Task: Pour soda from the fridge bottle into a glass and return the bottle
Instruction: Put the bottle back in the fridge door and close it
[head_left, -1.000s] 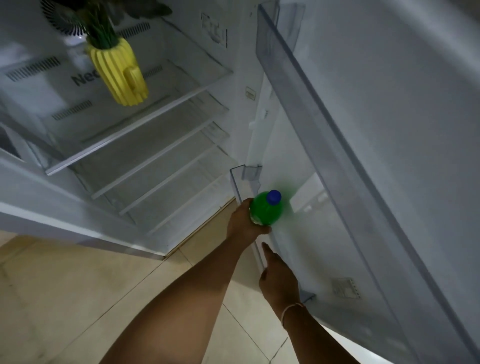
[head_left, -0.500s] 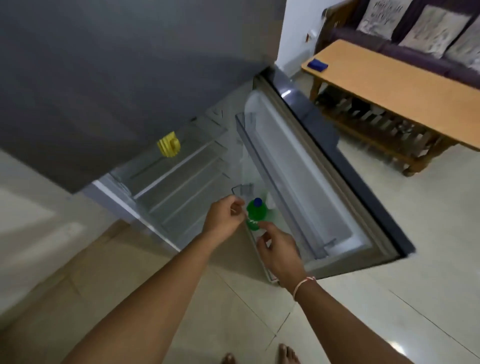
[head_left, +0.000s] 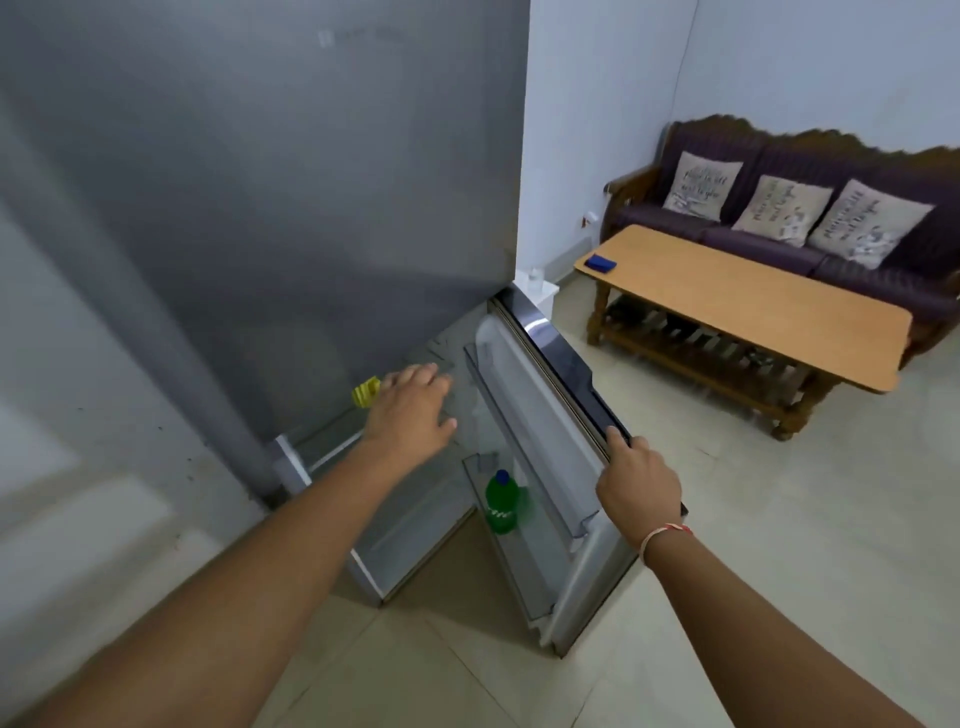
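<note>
A green soda bottle (head_left: 502, 503) with a blue cap stands upright in the lowest shelf of the open fridge door (head_left: 563, 379). Nothing holds it. My right hand (head_left: 638, 480) grips the dark outer edge of that door near its top corner. Empty, with fingers spread and relaxed, my left hand (head_left: 413, 410) hovers in front of the open fridge compartment (head_left: 405, 525), above and left of the bottle. A small clear glass (head_left: 535, 277) seems to stand on a white surface just beyond the fridge.
A yellow pineapple-shaped jug (head_left: 367, 392) sits on a fridge shelf beside my left hand. The grey upper fridge door (head_left: 291, 171) is closed. To the right are a wooden coffee table (head_left: 743, 306) with a blue object (head_left: 600, 263), a dark sofa (head_left: 810, 208), and tiled floor.
My left hand let go of the bottle, which now stands in the door shelf, and rose toward the compartment. My right hand moved up onto the door's edge. The view pulled back.
</note>
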